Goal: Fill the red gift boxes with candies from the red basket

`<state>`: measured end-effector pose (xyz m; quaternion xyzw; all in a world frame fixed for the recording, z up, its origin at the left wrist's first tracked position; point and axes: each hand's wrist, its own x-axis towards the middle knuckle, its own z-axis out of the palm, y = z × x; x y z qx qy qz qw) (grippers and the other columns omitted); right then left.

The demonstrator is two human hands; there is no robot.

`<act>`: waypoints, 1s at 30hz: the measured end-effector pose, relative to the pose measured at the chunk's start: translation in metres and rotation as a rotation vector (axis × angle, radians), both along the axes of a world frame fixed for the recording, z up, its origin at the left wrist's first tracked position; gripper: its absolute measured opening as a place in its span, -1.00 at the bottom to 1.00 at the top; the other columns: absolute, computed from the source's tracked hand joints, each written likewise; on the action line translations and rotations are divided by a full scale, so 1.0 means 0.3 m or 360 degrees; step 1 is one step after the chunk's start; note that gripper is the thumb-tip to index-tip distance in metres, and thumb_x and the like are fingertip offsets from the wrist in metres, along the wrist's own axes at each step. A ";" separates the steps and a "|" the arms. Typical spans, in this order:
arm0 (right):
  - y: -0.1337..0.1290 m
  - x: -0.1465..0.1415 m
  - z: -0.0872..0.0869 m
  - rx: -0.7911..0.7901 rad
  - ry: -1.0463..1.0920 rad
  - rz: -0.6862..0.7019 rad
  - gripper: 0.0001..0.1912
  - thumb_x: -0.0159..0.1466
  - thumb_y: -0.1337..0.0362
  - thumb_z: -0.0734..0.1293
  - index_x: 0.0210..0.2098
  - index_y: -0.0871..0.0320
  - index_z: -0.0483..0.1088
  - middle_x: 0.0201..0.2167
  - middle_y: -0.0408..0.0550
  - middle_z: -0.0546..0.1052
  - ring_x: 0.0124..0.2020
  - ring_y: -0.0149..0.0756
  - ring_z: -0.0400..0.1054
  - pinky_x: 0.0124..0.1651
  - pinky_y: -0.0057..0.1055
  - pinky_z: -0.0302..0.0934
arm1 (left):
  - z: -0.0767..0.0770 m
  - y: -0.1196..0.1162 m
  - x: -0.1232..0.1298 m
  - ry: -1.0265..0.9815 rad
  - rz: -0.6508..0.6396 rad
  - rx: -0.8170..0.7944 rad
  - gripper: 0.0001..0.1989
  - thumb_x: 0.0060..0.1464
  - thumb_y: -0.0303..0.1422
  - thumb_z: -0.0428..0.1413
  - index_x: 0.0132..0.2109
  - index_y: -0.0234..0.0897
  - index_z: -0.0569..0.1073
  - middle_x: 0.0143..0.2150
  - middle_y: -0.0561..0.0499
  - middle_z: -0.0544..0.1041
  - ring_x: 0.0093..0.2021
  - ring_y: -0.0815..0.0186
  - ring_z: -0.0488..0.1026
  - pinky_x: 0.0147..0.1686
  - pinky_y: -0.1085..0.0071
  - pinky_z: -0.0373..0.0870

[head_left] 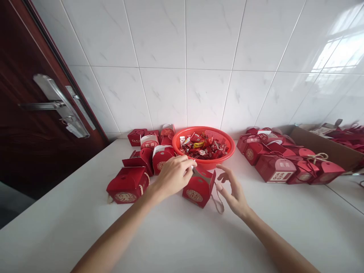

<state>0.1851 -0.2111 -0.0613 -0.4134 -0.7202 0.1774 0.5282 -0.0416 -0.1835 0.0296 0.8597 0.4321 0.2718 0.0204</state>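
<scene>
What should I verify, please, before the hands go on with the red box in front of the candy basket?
1. Open red box stands upright on the white table: ok.
2. Left hand at the box's open top, fingers pinched: ok; what it holds: cannot tell.
3. Right hand open beside the box, not touching: ok.
4. Red basket of candy just behind the box: ok.
5. Rope handle lies loose on the table: ok.
</scene>
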 end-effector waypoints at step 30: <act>-0.008 -0.036 -0.001 -0.0849 0.0976 0.0479 -0.72 0.17 0.28 0.33 -0.15 0.01 0.21 -0.24 -0.16 0.40 -0.48 -0.42 0.24 -0.45 -0.42 0.23 | 0.021 0.014 -0.040 0.0010 -0.0002 -0.0773 -0.44 0.05 -0.48 -0.05 0.18 -0.11 0.48 0.13 0.02 0.54 0.06 0.16 0.49 0.05 0.30 0.42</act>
